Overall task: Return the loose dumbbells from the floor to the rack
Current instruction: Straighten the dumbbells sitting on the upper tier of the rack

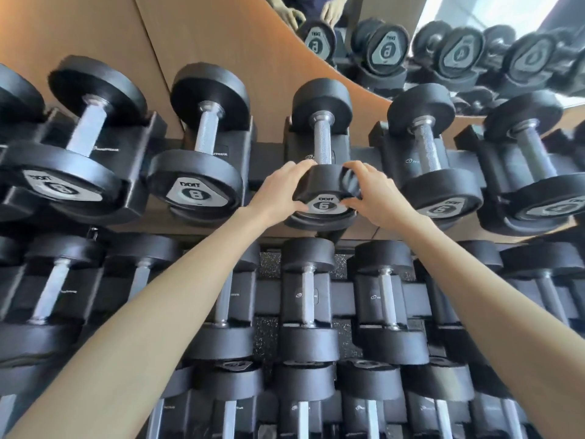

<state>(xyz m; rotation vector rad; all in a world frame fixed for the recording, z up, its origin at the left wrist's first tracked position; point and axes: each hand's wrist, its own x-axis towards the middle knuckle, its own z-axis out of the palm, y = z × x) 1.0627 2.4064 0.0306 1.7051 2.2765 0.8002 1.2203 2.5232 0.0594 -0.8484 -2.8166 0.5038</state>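
Note:
A black dumbbell marked 6 (323, 137) lies in a cradle on the top tier of the rack (266, 163), its steel handle pointing away from me. My left hand (278, 191) cups the left side of its near head. My right hand (376, 194) cups the right side of the same head, fingers curled over the rim. Both hands touch the head and partly hide its edges. No loose dumbbell on the floor is in view.
Dumbbells marked 8 (196, 188) sit to the left and another 6 (440, 191) to the right on the top tier. Lower tiers hold several more dumbbells (308, 299). A wooden wall (221, 36) and a mirror (474, 42) stand behind the rack.

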